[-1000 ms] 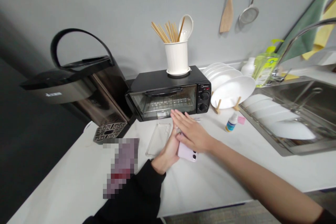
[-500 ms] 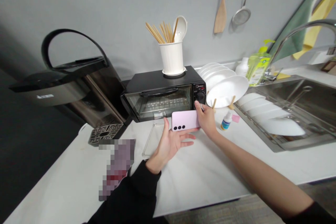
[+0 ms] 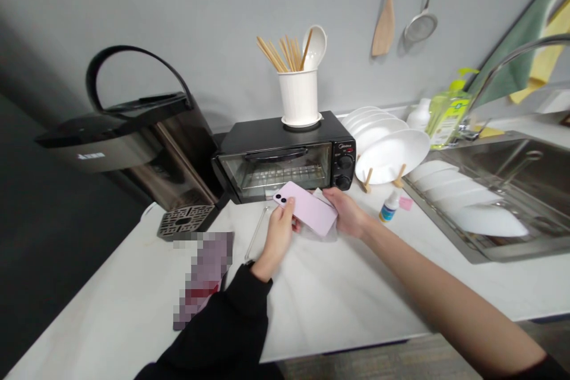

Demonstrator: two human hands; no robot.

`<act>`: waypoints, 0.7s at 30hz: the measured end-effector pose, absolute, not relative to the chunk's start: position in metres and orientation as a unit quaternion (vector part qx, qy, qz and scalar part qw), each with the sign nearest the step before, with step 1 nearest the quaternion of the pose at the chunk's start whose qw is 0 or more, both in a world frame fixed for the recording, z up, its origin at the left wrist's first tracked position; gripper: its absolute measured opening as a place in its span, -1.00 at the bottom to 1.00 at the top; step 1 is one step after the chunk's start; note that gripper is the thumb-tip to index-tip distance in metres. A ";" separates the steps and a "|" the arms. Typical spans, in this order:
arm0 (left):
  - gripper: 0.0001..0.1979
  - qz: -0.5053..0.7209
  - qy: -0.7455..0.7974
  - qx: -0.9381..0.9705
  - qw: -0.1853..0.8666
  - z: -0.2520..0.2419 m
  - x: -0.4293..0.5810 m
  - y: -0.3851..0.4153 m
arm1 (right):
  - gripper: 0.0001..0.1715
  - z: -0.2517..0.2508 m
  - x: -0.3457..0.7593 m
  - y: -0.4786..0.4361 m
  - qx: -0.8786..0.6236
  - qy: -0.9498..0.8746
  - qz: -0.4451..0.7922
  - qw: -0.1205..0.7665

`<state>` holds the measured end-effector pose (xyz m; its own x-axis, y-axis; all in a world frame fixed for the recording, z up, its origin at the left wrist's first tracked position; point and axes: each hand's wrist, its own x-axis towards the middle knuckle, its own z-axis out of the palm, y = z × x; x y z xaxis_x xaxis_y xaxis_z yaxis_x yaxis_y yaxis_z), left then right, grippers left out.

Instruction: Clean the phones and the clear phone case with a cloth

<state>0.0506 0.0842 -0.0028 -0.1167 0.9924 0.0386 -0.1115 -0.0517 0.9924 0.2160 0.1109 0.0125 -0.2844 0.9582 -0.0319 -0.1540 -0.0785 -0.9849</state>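
My left hand (image 3: 280, 230) is closed round the camera end of a pale pink smartphone (image 3: 312, 209), its thumb lying on the back. The phone is held tilted above the counter, back side up, with its right end lower. At that right end my right hand (image 3: 350, 212) is closed on a thin whitish piece (image 3: 319, 193), partly hidden behind the phone; its kind I cannot make out. Below my left hand lies a clear frame-like phone case (image 3: 257, 234), mostly covered. A small spray bottle (image 3: 389, 208) stands right of my right hand, by a pink slip (image 3: 405, 203).
Behind my hands stands a black toaster oven (image 3: 276, 136) bearing a white utensil pot (image 3: 300, 95). A water dispenser (image 3: 151, 148) is at the left, with a blurred-out flat item (image 3: 209, 267) before it. Plates (image 3: 392, 154) stand racked beside the sink (image 3: 467, 252).
The phone has turned from level to slanting, its right end dropping. My left hand, spread beneath it before, has closed on its camera end. A whitish piece now shows at my right fingers.
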 end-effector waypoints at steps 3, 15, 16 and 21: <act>-0.43 0.568 0.505 0.452 0.467 -0.005 0.050 0.087 | -0.33 0.013 0.215 0.107 -0.371 -0.499 0.639 0.452; -0.70 0.610 0.482 0.524 0.348 0.006 0.050 0.070 | -0.08 -0.007 0.209 0.108 -0.426 -0.686 0.346 0.477; -0.73 0.615 0.486 0.525 0.331 0.006 0.049 0.070 | -0.16 -0.006 0.209 0.107 -0.459 -0.696 0.294 0.468; -0.72 0.624 0.505 0.526 0.280 0.003 0.046 0.072 | -0.26 0.000 0.212 0.099 -0.487 -0.696 0.146 0.506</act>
<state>0.0458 0.0724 0.0035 -0.2889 0.8810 0.3747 0.1821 -0.3337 0.9249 0.2121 0.0986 -0.0002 -0.0127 0.8263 0.5631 0.5310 0.4827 -0.6964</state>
